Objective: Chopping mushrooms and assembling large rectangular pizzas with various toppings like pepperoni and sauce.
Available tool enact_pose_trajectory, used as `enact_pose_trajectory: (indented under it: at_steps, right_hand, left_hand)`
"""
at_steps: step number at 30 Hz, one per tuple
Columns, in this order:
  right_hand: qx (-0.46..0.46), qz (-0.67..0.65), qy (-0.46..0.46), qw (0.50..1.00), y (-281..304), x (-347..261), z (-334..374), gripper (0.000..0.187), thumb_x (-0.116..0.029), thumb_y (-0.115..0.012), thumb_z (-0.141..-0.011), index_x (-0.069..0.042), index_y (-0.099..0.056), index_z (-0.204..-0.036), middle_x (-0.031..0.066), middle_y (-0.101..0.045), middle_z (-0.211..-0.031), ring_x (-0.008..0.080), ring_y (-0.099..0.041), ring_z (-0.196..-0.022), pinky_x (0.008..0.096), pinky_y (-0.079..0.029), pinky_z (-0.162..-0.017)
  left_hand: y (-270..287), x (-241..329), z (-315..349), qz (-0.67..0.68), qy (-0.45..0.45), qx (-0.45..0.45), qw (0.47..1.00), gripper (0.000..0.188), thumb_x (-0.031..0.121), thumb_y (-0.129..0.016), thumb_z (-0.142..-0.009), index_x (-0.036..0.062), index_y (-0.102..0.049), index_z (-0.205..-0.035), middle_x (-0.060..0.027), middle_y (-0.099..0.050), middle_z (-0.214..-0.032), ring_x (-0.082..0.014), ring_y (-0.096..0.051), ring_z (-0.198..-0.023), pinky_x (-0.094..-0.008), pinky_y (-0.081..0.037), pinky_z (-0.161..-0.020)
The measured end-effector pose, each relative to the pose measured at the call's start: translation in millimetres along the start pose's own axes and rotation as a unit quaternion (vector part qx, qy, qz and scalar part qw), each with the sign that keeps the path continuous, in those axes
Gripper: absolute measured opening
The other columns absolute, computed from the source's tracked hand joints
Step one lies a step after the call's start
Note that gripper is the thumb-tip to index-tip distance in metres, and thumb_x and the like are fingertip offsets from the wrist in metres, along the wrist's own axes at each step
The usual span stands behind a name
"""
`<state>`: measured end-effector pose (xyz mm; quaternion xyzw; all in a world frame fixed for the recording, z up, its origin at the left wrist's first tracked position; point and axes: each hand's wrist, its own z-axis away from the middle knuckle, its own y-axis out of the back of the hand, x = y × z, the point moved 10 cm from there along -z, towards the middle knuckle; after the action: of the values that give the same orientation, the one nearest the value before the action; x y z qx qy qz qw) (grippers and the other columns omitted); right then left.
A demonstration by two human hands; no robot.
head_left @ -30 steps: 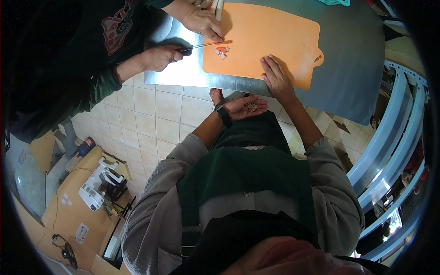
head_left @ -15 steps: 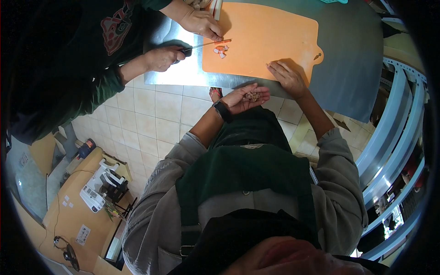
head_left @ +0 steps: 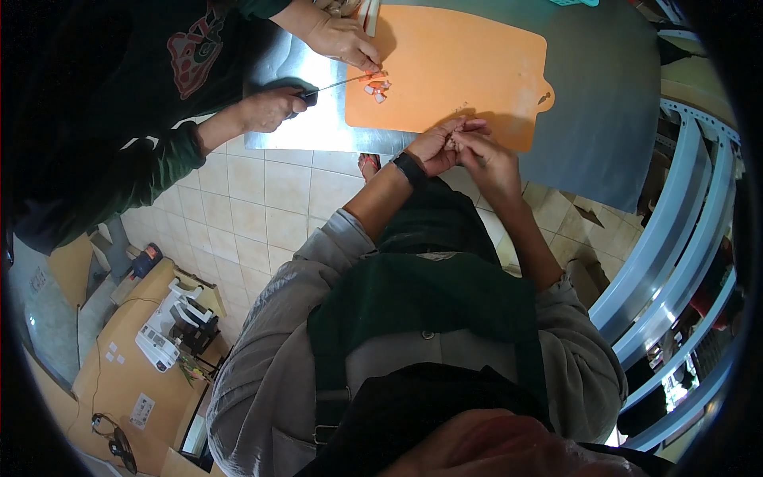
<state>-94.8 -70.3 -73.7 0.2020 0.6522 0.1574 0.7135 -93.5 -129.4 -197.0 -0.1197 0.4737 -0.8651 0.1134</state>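
Note:
My left hand (head_left: 435,151), with a dark watch on its wrist, is cupped palm up at the near edge of the orange cutting board (head_left: 469,63). Small pale-brown bits (head_left: 451,144) lie in its palm, mostly hidden now by fingers. The right hand (head_left: 491,165) meets it from the right, thumb and fingertips pinched together over the palm; what they pinch is too small to make out. A few crumbs (head_left: 462,108) dot the board just beyond my hands.
At the left, a co-worker's hand (head_left: 274,110) holds a knife (head_left: 338,83) against orange-and-white chopped pieces (head_left: 377,89), steadied by the other hand (head_left: 346,44). The board rests on a metal table (head_left: 600,103). Blue-grey metal shelving (head_left: 687,215) stands at the right.
My right hand has left the board's near edge and come left to my left palm, its fingers now pinching there. The left hand has shifted slightly up and right. Crumbs now show on the board.

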Motion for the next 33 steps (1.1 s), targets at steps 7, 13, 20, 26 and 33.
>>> enact_pose_trajectory:
  at_steps: [7,13,20,26,33]
  right_hand:
    - [0.026,0.195,0.148,0.969,-4,-38,20,0.021,0.004,-0.067,-0.079,-0.004,-0.069,-0.098,0.0113,-0.068,-0.102,0.0263,-0.066,-0.095,0.0365,-0.054,-0.082]
    - [0.043,0.055,0.053,0.996,19,7,3,0.028,-0.001,-0.065,-0.082,-0.005,-0.067,-0.11,0.0121,-0.065,-0.109,0.0314,-0.063,-0.098,0.04,-0.052,-0.083]
    - [0.02,0.253,0.239,0.937,-18,34,-35,0.03,-0.01,-0.063,-0.087,-0.003,-0.064,-0.117,0.0121,-0.063,-0.117,0.0299,-0.059,-0.113,0.0375,-0.05,-0.093]
    - [-0.075,0.326,0.339,0.879,-27,42,-7,0.04,-0.008,-0.059,-0.082,0.0,-0.061,-0.121,0.0107,-0.062,-0.124,0.0272,-0.058,-0.117,0.036,-0.049,-0.096]
    - [-0.09,0.335,0.332,0.877,-14,58,4,0.042,-0.006,-0.059,-0.079,-0.001,-0.062,-0.121,0.01,-0.062,-0.124,0.0256,-0.058,-0.117,0.0346,-0.053,-0.092]
  left_hand:
    - [7,-15,1,-0.021,0.014,0.001,1.0,0.038,0.03,-0.051,-0.101,0.0016,-0.057,-0.125,-0.0089,-0.064,-0.121,-0.0184,-0.062,-0.111,-0.0344,-0.048,-0.099]
    - [19,-17,9,-0.01,0.004,0.037,0.999,0.031,0.024,-0.049,-0.102,0.0004,-0.057,-0.121,-0.0116,-0.064,-0.12,-0.0235,-0.062,-0.113,-0.0356,-0.05,-0.101]
    - [40,-33,34,0.031,0.003,0.106,0.994,0.032,0.023,-0.052,-0.101,-0.0031,-0.057,-0.119,-0.0138,-0.064,-0.119,-0.0274,-0.062,-0.113,-0.0382,-0.05,-0.102]
    - [47,-42,43,0.038,0.02,0.098,0.994,0.034,0.024,-0.054,-0.101,-0.0046,-0.058,-0.118,-0.0142,-0.065,-0.116,-0.0274,-0.062,-0.112,-0.0379,-0.051,-0.102]
    - [48,-42,39,0.025,0.008,0.097,0.995,0.035,0.025,-0.054,-0.1,-0.0042,-0.057,-0.119,-0.0145,-0.065,-0.116,-0.0269,-0.063,-0.111,-0.0375,-0.051,-0.101]
